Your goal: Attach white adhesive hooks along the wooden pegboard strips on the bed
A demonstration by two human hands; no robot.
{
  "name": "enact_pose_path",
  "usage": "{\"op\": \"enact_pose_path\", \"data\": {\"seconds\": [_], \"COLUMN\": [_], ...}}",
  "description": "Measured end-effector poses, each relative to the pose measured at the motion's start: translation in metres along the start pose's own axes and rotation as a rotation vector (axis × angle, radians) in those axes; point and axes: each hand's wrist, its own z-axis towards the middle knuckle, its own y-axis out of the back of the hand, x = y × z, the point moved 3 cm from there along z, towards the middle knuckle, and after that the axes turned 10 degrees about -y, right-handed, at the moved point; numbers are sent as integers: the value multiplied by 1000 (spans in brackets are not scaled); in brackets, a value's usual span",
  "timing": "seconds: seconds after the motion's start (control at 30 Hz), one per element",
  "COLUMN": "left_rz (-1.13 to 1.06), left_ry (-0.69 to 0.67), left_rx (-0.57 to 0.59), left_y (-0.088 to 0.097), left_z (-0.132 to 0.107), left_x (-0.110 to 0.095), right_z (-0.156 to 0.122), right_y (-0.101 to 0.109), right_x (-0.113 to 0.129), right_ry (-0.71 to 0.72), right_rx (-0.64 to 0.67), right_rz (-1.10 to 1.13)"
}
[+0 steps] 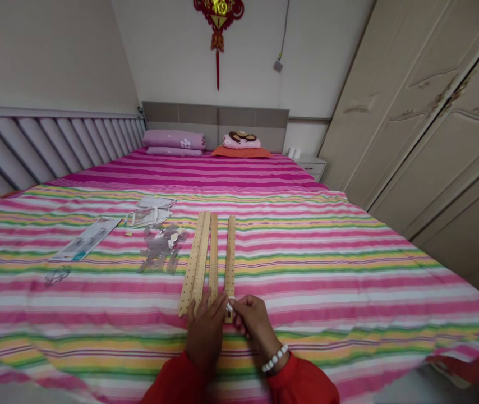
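Observation:
Several long wooden strips with rows of small holes point(206, 252) lie side by side on the striped bedspread point(327, 264), running away from me. My left hand point(206, 328) rests flat on the near ends of the strips, fingers stretched out. My right hand point(252, 320), with a white bead bracelet at the wrist, is pinched on a small white piece point(230, 306) at the near end of the rightmost strip point(230, 252). Both sleeves are red.
Clear plastic bags with small parts point(161, 244), opened packaging point(149, 213) and a printed leaflet point(86, 240) lie left of the strips. Pillows point(174, 140) sit at the headboard. A wardrobe point(433, 140) stands along the right side; a padded rail point(33, 146) runs on the left.

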Motion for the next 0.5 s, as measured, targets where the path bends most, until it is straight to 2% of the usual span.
{"op": "enact_pose_path", "data": {"seconds": [0.17, 0.33, 0.4, 0.5], "left_rz": [8, -25, -26, -15], "left_ry": [-56, -173, -165, -92], "left_rx": [14, 96, 98, 37], "left_y": [2, -2, -8, -16], "left_z": [0, 1, 2, 5], "left_x": [-4, -1, 2, 7], "right_z": [9, 14, 14, 14], "right_y": [3, 3, 2, 1], "right_x": [-3, -4, -4, -2], "right_ry": [18, 23, 24, 33], "right_rx": [-18, -56, -57, -40], "right_rz": [-23, -7, 7, 21]}}
